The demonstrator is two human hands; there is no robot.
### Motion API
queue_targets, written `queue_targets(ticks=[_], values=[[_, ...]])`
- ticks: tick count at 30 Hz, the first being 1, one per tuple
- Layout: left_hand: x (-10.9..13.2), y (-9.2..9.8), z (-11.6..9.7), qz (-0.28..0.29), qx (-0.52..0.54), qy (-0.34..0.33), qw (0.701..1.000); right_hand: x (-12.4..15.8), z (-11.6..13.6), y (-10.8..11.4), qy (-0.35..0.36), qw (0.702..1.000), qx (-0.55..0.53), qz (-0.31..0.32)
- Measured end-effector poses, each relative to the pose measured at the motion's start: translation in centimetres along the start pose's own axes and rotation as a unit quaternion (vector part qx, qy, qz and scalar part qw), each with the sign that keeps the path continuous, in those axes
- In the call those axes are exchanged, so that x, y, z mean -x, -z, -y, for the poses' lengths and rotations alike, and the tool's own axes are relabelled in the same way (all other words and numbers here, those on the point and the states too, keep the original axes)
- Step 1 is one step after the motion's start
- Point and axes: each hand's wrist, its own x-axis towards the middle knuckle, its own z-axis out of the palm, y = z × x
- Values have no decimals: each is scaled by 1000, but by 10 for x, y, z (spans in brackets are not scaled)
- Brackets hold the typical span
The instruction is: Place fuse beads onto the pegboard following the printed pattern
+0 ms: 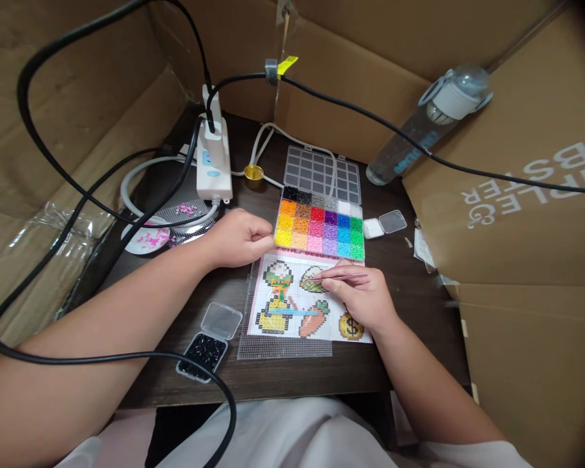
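Note:
My left hand (238,237) rests curled at the top left corner of a clear pegboard (285,348), beside the left edge of an open bead box (320,224) with many coloured compartments. What its fingers hold, if anything, is hidden. My right hand (363,299) pinches thin metal tweezers (338,277) whose tip points left onto a pattern sheet (299,296) with pixel pictures under the pegboard. Coloured beads sit on the board over the pictures.
A small open case of black beads (203,354) lies at the front left. A white power strip (213,162), black cables (127,356), a gold cap (253,174), a water bottle (419,133), a small white bead case (383,224) and cardboard walls (517,195) surround the dark desk (322,374).

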Motion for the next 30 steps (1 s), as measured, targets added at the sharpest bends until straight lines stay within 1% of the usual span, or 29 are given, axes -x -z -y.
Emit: queue_targets(ticks=[9, 14, 20, 23, 25, 27, 30], values=[[-1, -1, 0, -5, 2, -3, 1000, -1, -3, -1, 8, 1000, 10, 9], [-1, 0, 0, -6, -2, -9, 1000, 1, -3, -2, -3, 1000, 5, -4], [0, 0, 0, -7, 5, -14, 1000, -2, 6, -2, 0, 1000, -6, -20], [1, 0, 0, -11, 5, -17, 1000, -8, 15, -8, 1, 1000, -13, -26], [1, 0, 0, -13, 4, -19, 1000, -12, 20, -15, -7, 999, -29, -18], [0, 0, 0, -13, 2, -20, 1000, -14, 20, -22, -17, 999, -39, -6], [0, -1, -1, -13, 0, -22, 1000, -15, 16, -30, -15, 999, -30, -6]])
